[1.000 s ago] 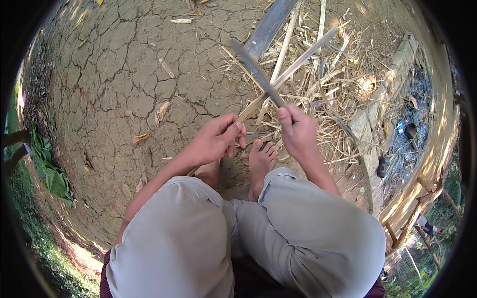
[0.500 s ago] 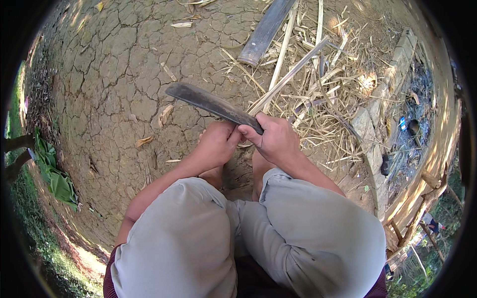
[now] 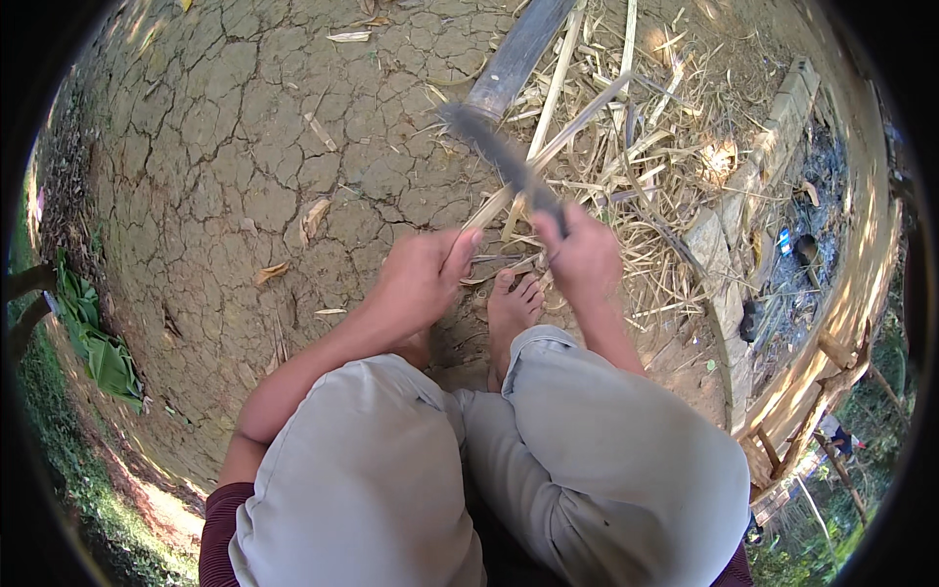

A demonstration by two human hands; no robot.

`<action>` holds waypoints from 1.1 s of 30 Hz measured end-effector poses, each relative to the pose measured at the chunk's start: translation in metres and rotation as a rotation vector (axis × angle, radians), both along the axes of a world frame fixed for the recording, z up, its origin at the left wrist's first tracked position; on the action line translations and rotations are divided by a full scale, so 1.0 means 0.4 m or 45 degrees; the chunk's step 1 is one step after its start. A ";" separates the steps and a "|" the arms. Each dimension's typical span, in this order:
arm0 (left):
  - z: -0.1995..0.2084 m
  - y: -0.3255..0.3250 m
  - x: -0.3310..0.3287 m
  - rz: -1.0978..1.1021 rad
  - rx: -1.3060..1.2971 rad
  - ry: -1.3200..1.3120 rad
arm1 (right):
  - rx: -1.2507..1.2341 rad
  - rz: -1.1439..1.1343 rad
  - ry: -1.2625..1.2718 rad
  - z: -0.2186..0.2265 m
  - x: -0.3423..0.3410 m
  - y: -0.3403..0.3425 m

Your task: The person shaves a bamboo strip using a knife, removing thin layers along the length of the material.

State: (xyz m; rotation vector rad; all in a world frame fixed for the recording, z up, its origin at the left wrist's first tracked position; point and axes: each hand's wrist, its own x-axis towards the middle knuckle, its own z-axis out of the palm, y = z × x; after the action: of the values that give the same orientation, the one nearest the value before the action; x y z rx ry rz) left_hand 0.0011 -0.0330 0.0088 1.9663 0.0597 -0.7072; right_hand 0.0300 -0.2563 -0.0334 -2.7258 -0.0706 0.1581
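My left hand (image 3: 419,279) is closed around the near end of a long pale strip that looks like split bamboo (image 3: 579,119). The strip slants away toward the upper right. In my right hand (image 3: 584,256) is a machete (image 3: 499,155), gripped at its handle. Its dark blade, blurred by motion, points to the upper left and crosses over the strip; whether it touches the strip I cannot tell. Below and between my hands, my bare right foot (image 3: 514,311) rests on the ground.
A dark bamboo pole (image 3: 523,57) lies ahead. Pale shavings and strips (image 3: 641,176) litter the soil to its right. Farther right, a stone edging (image 3: 722,264) borders an ashy patch (image 3: 797,264). Green leaves (image 3: 103,342) lie far left, on cracked earth (image 3: 235,157).
My right hand has moved right, away from my left, and the machete blade has swung up and right across the strip. My foot shows more now.
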 end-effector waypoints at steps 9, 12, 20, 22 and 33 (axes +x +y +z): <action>0.009 0.034 0.014 0.167 -0.250 0.489 | 0.477 -0.847 0.479 -0.054 0.053 -0.198; -0.013 0.007 0.009 0.244 -0.481 0.639 | 0.687 -0.636 0.442 -0.050 0.006 -0.099; -0.014 0.008 0.017 0.326 -0.615 0.502 | 0.513 0.244 0.238 0.021 -0.029 0.049; -0.025 0.014 0.014 0.279 -0.567 0.564 | 0.449 0.318 0.201 0.036 -0.023 0.062; -0.023 0.003 0.024 0.264 -0.425 0.460 | 0.452 0.386 0.024 0.030 -0.028 0.070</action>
State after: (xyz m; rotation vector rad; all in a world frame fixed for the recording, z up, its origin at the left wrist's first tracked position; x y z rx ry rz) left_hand 0.0108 -0.0319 -0.0005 1.4739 0.3383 -0.8660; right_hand 0.0186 -0.2285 -0.0212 -2.3451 -0.4620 0.2329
